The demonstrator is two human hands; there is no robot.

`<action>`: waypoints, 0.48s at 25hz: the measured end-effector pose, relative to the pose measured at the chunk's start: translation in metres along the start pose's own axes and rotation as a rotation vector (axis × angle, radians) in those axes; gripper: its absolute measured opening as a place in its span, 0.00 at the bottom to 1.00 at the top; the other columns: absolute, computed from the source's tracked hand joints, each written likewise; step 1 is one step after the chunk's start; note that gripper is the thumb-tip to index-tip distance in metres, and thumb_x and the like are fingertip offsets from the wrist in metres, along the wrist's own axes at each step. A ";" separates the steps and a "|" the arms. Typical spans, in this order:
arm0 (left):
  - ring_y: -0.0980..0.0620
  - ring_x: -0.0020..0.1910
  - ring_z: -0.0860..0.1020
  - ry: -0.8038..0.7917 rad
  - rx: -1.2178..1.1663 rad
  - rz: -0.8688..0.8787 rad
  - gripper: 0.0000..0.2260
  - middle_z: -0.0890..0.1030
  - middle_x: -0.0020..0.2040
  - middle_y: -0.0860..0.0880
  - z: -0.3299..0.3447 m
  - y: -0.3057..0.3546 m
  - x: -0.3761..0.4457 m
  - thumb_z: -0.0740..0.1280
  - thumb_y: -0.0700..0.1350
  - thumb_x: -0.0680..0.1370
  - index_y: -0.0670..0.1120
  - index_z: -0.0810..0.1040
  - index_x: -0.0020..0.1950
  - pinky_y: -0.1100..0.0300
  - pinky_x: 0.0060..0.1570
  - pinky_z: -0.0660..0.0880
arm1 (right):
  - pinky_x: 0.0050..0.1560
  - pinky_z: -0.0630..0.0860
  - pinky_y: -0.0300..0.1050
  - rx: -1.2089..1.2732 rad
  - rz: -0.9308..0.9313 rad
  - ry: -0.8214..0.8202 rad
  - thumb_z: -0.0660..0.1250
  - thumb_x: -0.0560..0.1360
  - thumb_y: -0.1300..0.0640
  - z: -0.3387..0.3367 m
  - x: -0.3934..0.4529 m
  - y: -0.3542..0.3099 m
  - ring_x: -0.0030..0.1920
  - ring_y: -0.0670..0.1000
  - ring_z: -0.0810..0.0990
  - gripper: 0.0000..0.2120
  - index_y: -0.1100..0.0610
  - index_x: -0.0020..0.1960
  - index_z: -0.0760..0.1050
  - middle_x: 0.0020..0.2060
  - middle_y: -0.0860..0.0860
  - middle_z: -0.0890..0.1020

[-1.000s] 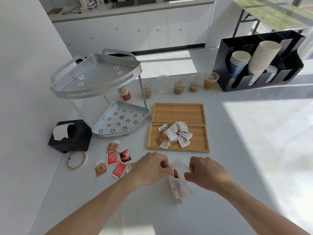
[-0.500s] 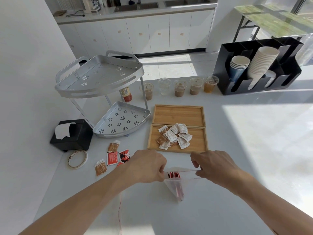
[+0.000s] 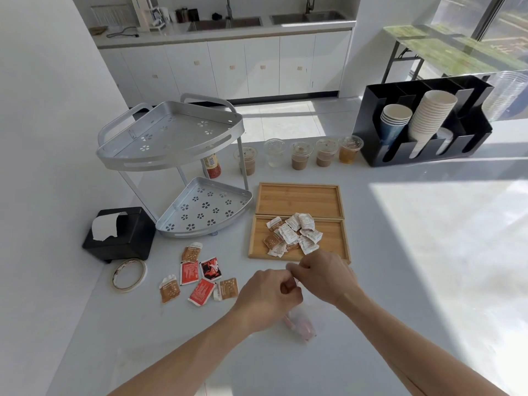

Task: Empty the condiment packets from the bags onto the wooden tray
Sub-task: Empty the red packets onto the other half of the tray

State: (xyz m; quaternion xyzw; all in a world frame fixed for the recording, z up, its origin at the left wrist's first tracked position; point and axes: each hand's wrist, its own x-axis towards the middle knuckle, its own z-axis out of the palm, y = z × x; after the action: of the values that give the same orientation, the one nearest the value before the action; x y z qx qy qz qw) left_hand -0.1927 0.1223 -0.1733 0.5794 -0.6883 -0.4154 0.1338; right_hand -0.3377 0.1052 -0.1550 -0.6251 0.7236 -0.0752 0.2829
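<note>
A small clear plastic bag [image 3: 300,324] with red packets inside hangs below my hands, lifted off the white table. My left hand [image 3: 267,298] and my right hand [image 3: 325,277] both pinch its top edge, close together, just in front of the near wooden tray [image 3: 334,241]. That tray holds a heap of white and brown condiment packets [image 3: 294,234]. A second wooden tray [image 3: 298,200] lies behind it with nothing in it. Loose red and brown packets [image 3: 200,280] lie on the table to the left of my hands.
A two-tier metal corner rack [image 3: 177,155] stands at the left, with a black tissue box [image 3: 120,232] and a tape roll [image 3: 128,274] nearby. Several lidded drink cups [image 3: 300,155] line the back. A black cup holder [image 3: 423,124] stands at the far right.
My hands were spread apart stretching the bag's mouth open; now they have come together and risen toward the tray, lifting the bag so it hangs beneath them.
</note>
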 end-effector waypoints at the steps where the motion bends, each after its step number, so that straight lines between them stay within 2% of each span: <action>1: 0.60 0.29 0.76 -0.013 -0.046 0.015 0.08 0.80 0.29 0.56 -0.001 -0.004 -0.002 0.65 0.52 0.72 0.52 0.77 0.34 0.63 0.31 0.71 | 0.34 0.71 0.44 -0.005 -0.010 0.003 0.63 0.73 0.47 0.001 0.002 -0.001 0.38 0.57 0.80 0.19 0.61 0.33 0.75 0.31 0.54 0.82; 3: 0.63 0.31 0.78 -0.065 -0.138 0.042 0.08 0.82 0.31 0.58 -0.006 -0.017 -0.003 0.64 0.55 0.74 0.54 0.77 0.37 0.67 0.30 0.71 | 0.33 0.70 0.44 -0.015 -0.039 -0.003 0.64 0.71 0.50 0.002 0.003 -0.002 0.40 0.57 0.82 0.14 0.61 0.36 0.77 0.34 0.55 0.84; 5: 0.59 0.36 0.80 -0.061 -0.104 0.039 0.08 0.83 0.36 0.57 -0.017 -0.041 0.002 0.64 0.56 0.74 0.55 0.78 0.40 0.61 0.36 0.76 | 0.34 0.74 0.45 -0.032 -0.057 0.011 0.64 0.71 0.49 -0.002 0.000 -0.004 0.40 0.56 0.82 0.14 0.60 0.39 0.79 0.36 0.55 0.85; 7: 0.55 0.41 0.80 -0.048 -0.002 -0.006 0.04 0.83 0.41 0.56 -0.030 -0.074 0.012 0.67 0.52 0.75 0.54 0.79 0.45 0.54 0.46 0.78 | 0.38 0.79 0.49 -0.058 -0.065 0.037 0.64 0.71 0.48 -0.008 -0.002 -0.007 0.41 0.56 0.82 0.14 0.59 0.40 0.80 0.37 0.54 0.85; 8: 0.54 0.42 0.80 -0.063 0.055 -0.036 0.05 0.82 0.44 0.56 -0.034 -0.088 0.018 0.68 0.51 0.75 0.53 0.79 0.49 0.53 0.48 0.78 | 0.39 0.79 0.49 -0.066 -0.072 0.055 0.64 0.71 0.47 -0.012 -0.003 -0.007 0.40 0.55 0.81 0.14 0.58 0.39 0.80 0.36 0.53 0.84; 12: 0.52 0.51 0.79 -0.157 0.126 -0.067 0.23 0.78 0.58 0.54 -0.038 -0.110 0.049 0.72 0.53 0.74 0.54 0.72 0.67 0.55 0.49 0.77 | 0.35 0.76 0.45 -0.065 -0.102 0.083 0.67 0.72 0.45 -0.038 0.003 -0.015 0.33 0.48 0.79 0.13 0.52 0.36 0.82 0.30 0.46 0.83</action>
State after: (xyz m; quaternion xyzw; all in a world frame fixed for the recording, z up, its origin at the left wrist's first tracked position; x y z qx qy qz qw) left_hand -0.1059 0.0635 -0.2441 0.5750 -0.7016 -0.4198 0.0287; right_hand -0.3439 0.0899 -0.1174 -0.6664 0.7040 -0.0918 0.2278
